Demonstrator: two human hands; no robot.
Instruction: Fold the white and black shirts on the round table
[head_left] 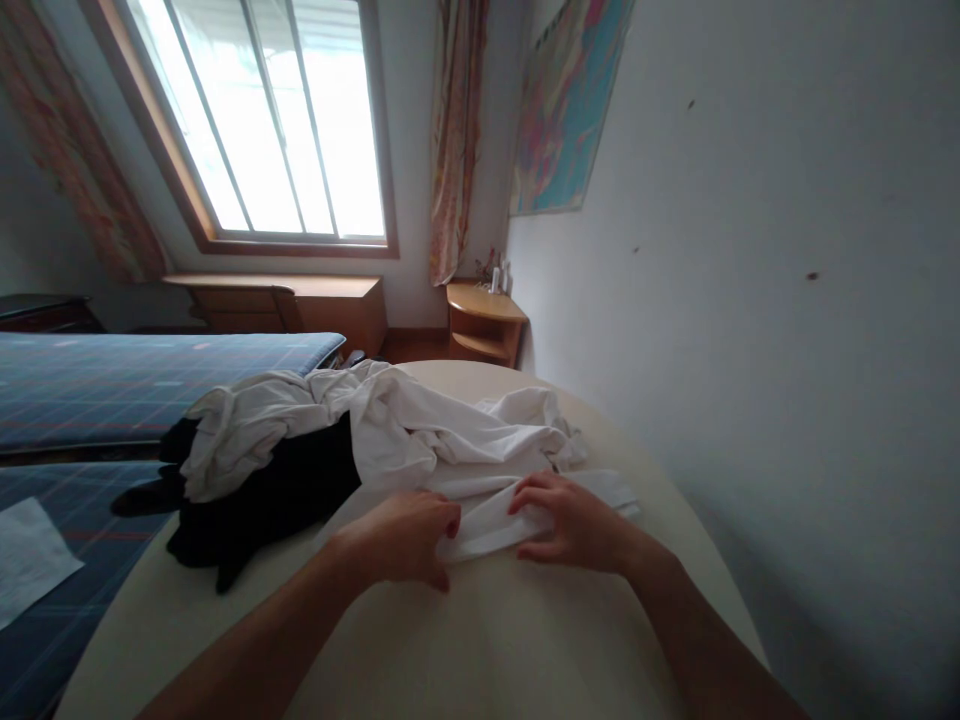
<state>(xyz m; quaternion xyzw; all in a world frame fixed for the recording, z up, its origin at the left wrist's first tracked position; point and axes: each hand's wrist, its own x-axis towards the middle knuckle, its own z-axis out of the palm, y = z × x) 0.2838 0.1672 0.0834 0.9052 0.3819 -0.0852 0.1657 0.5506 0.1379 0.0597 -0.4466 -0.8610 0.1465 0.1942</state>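
A white garment [450, 430], long and rumpled, lies across the round table, with a smoother strip of it nearest me. My left hand [405, 535] is over the near edge of this strip, fingers bent and the thumb apart from them. On the strip's right part rests my right hand [570, 525], its fingers spread and curved, with no cloth visibly pinched. Left of the hands sits a black garment [277, 495], partly covered by a bunched off-white cloth [240, 425]. Whether the white pieces are joined I cannot tell.
The cream round tabletop [480, 650] borders a wall [787, 400] on the right. A blue plaid mattress [150, 385] lies at the left, and a white sheet [34, 560] is on the blue plaid surface nearer me. Beyond stand a desk [337, 287] and a corner shelf [484, 302].
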